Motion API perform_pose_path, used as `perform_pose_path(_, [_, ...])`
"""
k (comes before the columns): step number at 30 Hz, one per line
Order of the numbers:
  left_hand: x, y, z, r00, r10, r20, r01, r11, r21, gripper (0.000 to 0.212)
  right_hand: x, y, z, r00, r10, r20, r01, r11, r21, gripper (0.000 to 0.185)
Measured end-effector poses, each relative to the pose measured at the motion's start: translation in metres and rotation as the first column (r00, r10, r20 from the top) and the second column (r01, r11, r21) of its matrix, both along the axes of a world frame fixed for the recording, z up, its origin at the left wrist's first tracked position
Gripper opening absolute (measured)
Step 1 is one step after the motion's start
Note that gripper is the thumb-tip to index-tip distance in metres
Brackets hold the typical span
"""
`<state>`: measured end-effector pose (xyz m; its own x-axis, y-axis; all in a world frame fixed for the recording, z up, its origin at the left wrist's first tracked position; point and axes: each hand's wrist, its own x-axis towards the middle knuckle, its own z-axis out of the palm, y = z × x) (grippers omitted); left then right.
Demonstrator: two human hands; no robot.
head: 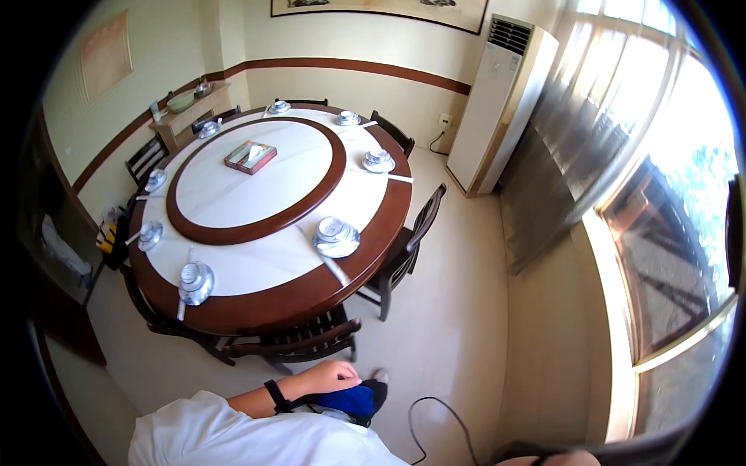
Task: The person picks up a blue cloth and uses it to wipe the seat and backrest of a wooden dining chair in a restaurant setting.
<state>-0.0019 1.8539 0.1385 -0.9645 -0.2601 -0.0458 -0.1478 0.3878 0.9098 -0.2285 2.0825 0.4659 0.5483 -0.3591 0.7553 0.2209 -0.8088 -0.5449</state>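
My left hand (332, 376), with a black band at its wrist, hangs in front of my white shirt with the fingers loosely curled. Right below it shows a piece of blue fabric (349, 400); whether the fingers grip it I cannot tell. At the bottom right edge only a part of my right hand (574, 459) comes into the picture, beside a dark band. Ahead stands a round dining table (303, 311) with a brown rim and a white top. The nearest stacked tableware sets are one at the right (336, 236) and one at the left (196, 282), each beside a white chopstick sleeve.
A tissue box (250, 156) sits on the turntable (280, 204). Dark wooden chairs (303, 343) surround the table. A black cable (434, 399) loops near the floor. Right of the table are a floor-standing air conditioner (486, 105), curtains (559, 163) and a window (670, 256). A sideboard (195, 113) stands far left.
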Motion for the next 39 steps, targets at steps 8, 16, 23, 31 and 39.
perform_pose_path(8, [-0.17,-0.09,-0.014,0.987,0.144,0.068,-0.153,0.977,0.149,0.044,-0.175,-0.168,-0.213,0.535,-0.845,0.022,0.166,0.131,0.977,0.02])
perform_pose_path(16, [-0.236,-0.147,-0.028,0.919,0.264,0.292,-0.35,0.889,0.296,0.063,-0.321,-0.262,-0.307,0.638,-0.752,-0.165,0.026,-0.193,0.981,0.023])
perform_pose_path(23, [-0.311,-0.192,-0.078,0.613,0.462,0.641,-0.789,0.406,0.462,0.086,-0.523,-0.51,-0.37,0.674,-0.588,-0.446,0.295,-0.339,0.893,0.066])
perform_pose_path(31, [-0.4,-0.204,-0.095,0.212,0.667,0.714,-0.487,-0.561,0.669,0.046,-0.606,-0.686,-0.42,0.688,-0.024,-0.725,0.59,-0.564,0.578,0.083])
perform_pose_path(39, [-0.417,-0.221,-0.094,0.064,0.623,0.78,-0.164,-0.764,0.624,0.03,-0.557,-0.719,-0.417,0.802,0.235,-0.549,0.546,-0.661,0.515,0.05])
